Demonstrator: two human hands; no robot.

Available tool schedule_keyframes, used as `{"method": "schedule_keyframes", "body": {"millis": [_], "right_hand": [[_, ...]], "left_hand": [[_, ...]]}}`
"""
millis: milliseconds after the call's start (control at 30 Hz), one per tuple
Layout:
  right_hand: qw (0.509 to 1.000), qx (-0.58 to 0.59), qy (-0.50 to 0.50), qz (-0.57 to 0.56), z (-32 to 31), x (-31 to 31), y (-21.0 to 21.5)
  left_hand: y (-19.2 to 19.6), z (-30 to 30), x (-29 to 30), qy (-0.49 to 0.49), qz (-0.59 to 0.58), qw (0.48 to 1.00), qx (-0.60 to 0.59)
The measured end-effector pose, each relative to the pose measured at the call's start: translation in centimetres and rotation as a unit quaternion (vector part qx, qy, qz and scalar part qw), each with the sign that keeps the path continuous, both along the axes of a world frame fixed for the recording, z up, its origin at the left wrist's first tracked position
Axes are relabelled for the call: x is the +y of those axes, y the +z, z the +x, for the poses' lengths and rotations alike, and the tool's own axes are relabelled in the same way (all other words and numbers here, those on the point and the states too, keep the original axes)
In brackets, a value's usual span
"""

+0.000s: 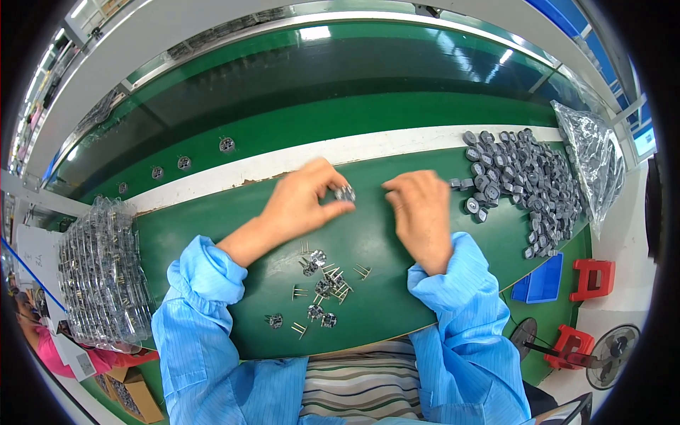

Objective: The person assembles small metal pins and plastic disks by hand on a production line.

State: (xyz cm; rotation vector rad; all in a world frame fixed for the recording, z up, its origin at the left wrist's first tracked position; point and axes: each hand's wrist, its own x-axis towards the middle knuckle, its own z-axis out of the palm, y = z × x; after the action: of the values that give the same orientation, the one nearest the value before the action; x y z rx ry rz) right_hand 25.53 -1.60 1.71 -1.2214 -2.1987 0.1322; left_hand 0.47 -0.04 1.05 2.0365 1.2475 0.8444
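My left hand (301, 195) is over the middle of the green table, its thumb and fingers pinched on a small round circuit board (345, 193). To the right of it, my right hand (423, 212) hovers with bent fingers pointing left. Thumb and forefinger there stand a little apart, and I see nothing between them; some motion blur softens the fingertips. Below both hands, several small round circuit boards (315, 312) and loose brass-coloured pin pieces (299, 292) lie scattered on the green table (248, 333).
A heap of small grey round housings (524, 177) covers the table's right side beside a clear plastic bag (588, 156). Stacked clear blister trays (103, 276) stand at left. Beyond a white ledge (397, 142), several round boards (227, 145) lie on a green belt. A blue bin (538, 280) sits lower right.
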Motion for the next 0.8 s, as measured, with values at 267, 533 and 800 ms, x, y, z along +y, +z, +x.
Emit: {"method": "schedule_keyframes", "body": {"millis": [267, 533, 800], "right_hand": [[0.942, -0.199, -0.268, 0.036, 4.6, 0.4, -0.6], [0.997, 0.072, -0.005, -0.035, 1.5, 0.9, -0.9], [0.896, 0.394, 0.082, -0.186, -1.8, -0.5, -1.3]], "left_hand": [[-2.5, -7.4, 6.5, 0.236, 0.072, 0.968, 0.032], [-0.8, -4.7, 4.5, 0.199, 0.211, 0.953, 0.091], [-1.4, 0.8, 0.1, -0.128, 0.058, 0.990, -0.020]]}}
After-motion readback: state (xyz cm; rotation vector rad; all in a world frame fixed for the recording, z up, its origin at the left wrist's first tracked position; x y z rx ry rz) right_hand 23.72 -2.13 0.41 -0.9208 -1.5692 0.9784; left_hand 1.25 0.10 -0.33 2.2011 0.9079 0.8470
